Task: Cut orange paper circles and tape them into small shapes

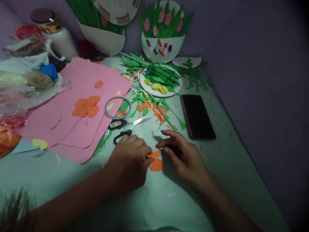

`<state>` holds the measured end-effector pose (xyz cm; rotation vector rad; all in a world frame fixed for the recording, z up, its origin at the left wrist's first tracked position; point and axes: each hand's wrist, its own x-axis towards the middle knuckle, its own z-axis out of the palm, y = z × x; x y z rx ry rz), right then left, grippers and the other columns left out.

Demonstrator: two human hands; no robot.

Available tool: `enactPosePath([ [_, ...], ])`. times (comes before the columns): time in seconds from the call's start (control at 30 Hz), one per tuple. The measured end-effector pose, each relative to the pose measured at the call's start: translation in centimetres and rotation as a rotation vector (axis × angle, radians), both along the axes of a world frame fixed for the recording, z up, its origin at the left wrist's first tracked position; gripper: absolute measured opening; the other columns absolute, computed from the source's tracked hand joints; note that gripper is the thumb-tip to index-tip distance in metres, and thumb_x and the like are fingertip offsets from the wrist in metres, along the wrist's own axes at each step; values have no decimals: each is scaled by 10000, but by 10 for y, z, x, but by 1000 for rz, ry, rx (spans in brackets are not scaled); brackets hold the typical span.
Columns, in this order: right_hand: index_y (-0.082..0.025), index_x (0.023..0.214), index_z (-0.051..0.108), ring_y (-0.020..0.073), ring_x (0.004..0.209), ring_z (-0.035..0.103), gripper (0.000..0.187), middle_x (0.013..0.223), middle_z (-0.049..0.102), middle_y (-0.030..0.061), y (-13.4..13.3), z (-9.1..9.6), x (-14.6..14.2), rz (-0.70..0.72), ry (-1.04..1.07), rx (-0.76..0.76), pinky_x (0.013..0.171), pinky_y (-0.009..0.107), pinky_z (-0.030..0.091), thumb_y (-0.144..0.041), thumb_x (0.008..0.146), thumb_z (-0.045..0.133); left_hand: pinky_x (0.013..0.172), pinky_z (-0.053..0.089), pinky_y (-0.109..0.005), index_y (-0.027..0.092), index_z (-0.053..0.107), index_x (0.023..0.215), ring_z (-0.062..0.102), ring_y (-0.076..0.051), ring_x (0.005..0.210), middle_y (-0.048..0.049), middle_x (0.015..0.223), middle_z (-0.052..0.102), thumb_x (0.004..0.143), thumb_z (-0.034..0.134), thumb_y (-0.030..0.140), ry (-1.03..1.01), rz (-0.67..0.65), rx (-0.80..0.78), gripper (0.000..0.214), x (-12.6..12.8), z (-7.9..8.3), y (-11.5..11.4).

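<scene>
Cutouts of orange paper [156, 165] at the left hand [131, 158], right hand [187, 158] free

I have the left hand nearly closed, palm down, its thumb against the orange and the curled fingers drawn in beside it. Two orange shapes show past the thumb, one above it and one below, just to the right of the fingertips; they are pinched or pressed there, but I cannot tell which, nor whether both are gripped. The right hand stands half open across a small gap from them, its fingers curved and apart from the thumb, with nothing that I can see in its hold.

Just beyond the left hand's knuckles, scissors [135, 122] lie on the bench [154, 206] with their blades spread, tips pointing away to the right. A ring [118, 118] sits past them, partly over the pink sheets [60, 96] that fan out to the left of that hand. On those sheets I see more orange ovals [91, 102], bunched and overlapping, with a single one farther off.

Beyond the right hand and to its right, a dark-screened phone [198, 117] lies flat, apart from the fingers. Green, orange and yellow scraps [159, 112] spread ahead of both hands. Behind those I get a white plate [173, 92] bearing green strips [166, 75] and yellow pieces [156, 87]. Farther out, a decorated plate [164, 48] stands against the wall [265, 80].
</scene>
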<state>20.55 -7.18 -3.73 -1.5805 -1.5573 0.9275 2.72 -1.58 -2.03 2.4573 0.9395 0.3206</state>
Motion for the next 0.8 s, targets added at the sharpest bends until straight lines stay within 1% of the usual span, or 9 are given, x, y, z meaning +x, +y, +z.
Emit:
enactPosePath([
  [0.1,-271,1210,424,179,808,639,411,898,684,18,0,3,1,2,87,-28,716,325,485,-124,831,485,656,372,-290,184,625,753,517,-167,723,-13,714,615,769,537,170,-101,30,-194,91,-1,6,0],
  [0.17,-267,1213,421,187,835,642,403,898,686,21,0,7,1,10,139,-50,740,340,485,-130,839,481,617,372,-251,183,632,731,510,-133,655,8,677,604,750,550,178,-156,66,-353,84,-1,10,1],
  [0.3,-258,1206,419,198,860,644,409,898,689,29,-2,13,1,27,248,-90,772,372,484,-122,828,496,467,299,-200,168,642,740,420,-82,492,39,582,537,725,551,251,-118,203,-784,124,1,15,7],
  [0.37,-252,1201,416,191,857,641,418,896,685,32,-3,14,0,37,314,-108,764,367,489,-109,817,504,453,280,-197,160,640,744,399,-79,482,44,561,510,711,549,281,-105,254,-921,155,3,15,8],
  [0.43,-244,1194,420,179,842,637,425,890,677,32,-3,14,-1,42,375,-124,748,351,492,-96,806,512,460,278,-200,159,643,738,389,-80,491,45,557,495,692,557,295,-101,279,-953,166,4,14,9],
  [0.57,-226,1172,437,160,804,632,419,841,659,21,-2,14,-3,31,511,-150,727,325,493,-99,786,541,444,261,-191,164,635,715,363,-73,473,59,526,461,652,585,274,-118,327,-937,136,6,13,7],
  [0.67,-210,1134,457,143,753,625,411,812,647,12,0,16,-6,-1,620,-187,698,303,495,-126,751,582,413,248,-175,160,619,683,340,-64,437,74,474,421,632,599,247,-174,351,-908,103,7,14,6],
  [0.8,-209,1079,479,113,642,605,438,765,644,-11,3,15,-10,-70,712,-243,638,276,495,-131,680,639,390,267,-159,148,594,627,352,-57,418,74,451,424,610,616,233,-219,376,-874,89,9,16,8],
])
